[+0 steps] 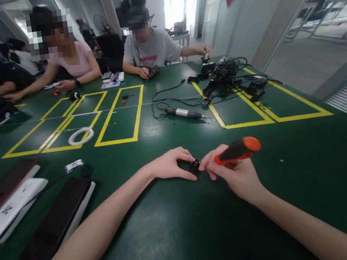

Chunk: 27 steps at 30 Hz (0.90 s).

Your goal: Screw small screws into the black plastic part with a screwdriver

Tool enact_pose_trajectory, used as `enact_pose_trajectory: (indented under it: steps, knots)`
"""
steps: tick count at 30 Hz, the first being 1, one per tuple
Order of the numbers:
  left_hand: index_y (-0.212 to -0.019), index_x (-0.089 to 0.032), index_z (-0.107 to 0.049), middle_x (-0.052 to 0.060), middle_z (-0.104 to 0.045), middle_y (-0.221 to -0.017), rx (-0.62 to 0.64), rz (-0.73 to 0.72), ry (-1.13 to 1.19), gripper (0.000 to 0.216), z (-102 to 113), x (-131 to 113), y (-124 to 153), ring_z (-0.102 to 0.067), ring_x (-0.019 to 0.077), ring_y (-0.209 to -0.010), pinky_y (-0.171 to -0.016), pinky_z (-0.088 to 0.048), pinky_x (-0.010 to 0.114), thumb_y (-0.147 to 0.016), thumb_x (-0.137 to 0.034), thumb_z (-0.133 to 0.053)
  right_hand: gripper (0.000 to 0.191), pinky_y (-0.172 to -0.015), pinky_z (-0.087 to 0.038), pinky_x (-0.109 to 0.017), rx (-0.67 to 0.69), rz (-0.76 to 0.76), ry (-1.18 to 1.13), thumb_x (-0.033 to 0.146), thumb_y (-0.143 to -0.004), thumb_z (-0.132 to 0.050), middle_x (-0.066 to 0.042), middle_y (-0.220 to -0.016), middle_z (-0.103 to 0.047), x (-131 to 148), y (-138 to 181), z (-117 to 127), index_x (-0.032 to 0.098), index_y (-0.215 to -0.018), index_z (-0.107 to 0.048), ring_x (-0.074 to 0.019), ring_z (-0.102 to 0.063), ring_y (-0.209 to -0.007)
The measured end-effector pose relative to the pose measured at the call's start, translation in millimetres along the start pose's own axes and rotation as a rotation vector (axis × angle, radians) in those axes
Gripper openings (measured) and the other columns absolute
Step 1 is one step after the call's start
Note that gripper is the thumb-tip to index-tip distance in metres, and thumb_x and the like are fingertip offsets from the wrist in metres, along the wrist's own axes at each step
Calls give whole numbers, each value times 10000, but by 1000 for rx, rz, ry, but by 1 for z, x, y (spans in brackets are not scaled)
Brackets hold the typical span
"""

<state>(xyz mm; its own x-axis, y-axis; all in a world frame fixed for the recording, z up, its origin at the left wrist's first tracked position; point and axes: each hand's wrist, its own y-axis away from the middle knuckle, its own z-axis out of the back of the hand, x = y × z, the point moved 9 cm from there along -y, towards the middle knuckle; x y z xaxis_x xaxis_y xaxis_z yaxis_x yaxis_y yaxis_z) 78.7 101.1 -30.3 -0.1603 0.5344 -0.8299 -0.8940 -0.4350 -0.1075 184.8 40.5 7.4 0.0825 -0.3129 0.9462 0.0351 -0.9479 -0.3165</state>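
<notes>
Between my hands a small dark round part (195, 168) stands on the green table, a narrower cylinder at its top. The thumb and fingers of my left hand (174, 164) close around it from the left. My right hand (232, 171) grips a screwdriver (238, 150) with an orange and black handle, its butt end pointing up and to the right. My right fingertips are close beside the dark part; whether they touch it I cannot tell. The screwdriver's shaft is hidden by my fingers.
Beyond my hands lies a corded pen-shaped power tool (182, 112). Black cables (227, 74) are heaped at back right. A white tape roll (81, 136) lies within yellow-taped table markings. Left are a power strip (18, 205) and a black phone-like slab (59, 216). Several people sit opposite.
</notes>
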Motion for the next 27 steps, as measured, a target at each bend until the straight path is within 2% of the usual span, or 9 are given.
enact_pose_trajectory:
  steps: [3,7,10,13,19,22,25,27]
  knots:
    - [-925,-209,-812,27,-741,-983,0,-4,-5,219,0,-1,0,-612,195,-986,-973,-427,320,-742,-294,-898,314,-500,-511,-288,-18,16,39,467,-835,-821,-36,-722,-700,0,-1,4,195,-731,-705,-127,-569,-516]
    - [-929,-222,-806,12,-735,-969,8,15,-16,215,0,0,0,-611,197,-1005,-983,-419,321,-747,-294,-893,332,-578,-548,-299,19,11,20,512,-937,-702,-36,-710,-705,-1,-1,1,197,-839,-742,-137,-613,-553]
    - [-878,-216,-801,14,-726,-967,5,12,-17,183,0,-1,1,-608,196,-998,-973,-418,316,-743,-295,-895,297,-583,-551,-286,21,4,-47,506,-905,-746,-30,-758,-737,-1,-1,-2,214,-931,-703,-130,-621,-561]
    - [-853,-209,-797,20,-725,-978,6,-2,-15,162,1,-2,1,-605,193,-993,-962,-417,311,-752,-296,-891,305,-541,-525,-267,-5,-4,-33,478,-857,-806,-14,-699,-711,-2,-1,-2,211,-842,-658,-120,-585,-527]
    - [-997,-221,-810,25,-737,-1008,-1,-1,-5,269,1,1,1,-616,200,-1007,-967,-427,318,-754,-303,-891,321,-501,-454,-263,-24,41,57,483,-890,-764,-23,-754,-639,2,-1,3,191,-779,-689,-104,-509,-537]
    - [-985,-220,-804,24,-733,-1018,-1,13,-8,264,1,2,2,-617,200,-1012,-979,-429,324,-753,-311,-890,335,-542,-478,-283,13,24,35,511,-957,-672,-15,-734,-642,0,-1,1,193,-859,-707,-108,-529,-524]
    - [-945,-213,-800,25,-729,-990,6,9,-12,226,1,-1,2,-611,199,-1008,-982,-427,326,-761,-316,-881,312,-560,-503,-282,13,-4,-43,513,-923,-720,-14,-757,-686,-3,-1,0,209,-975,-680,-123,-572,-556]
    - [-908,-206,-797,26,-728,-966,10,-2,-13,194,1,-2,2,-606,198,-998,-978,-424,324,-764,-308,-877,319,-559,-505,-277,-7,-17,-61,510,-893,-759,-6,-732,-698,-4,-1,0,219,-948,-642,-126,-574,-553]
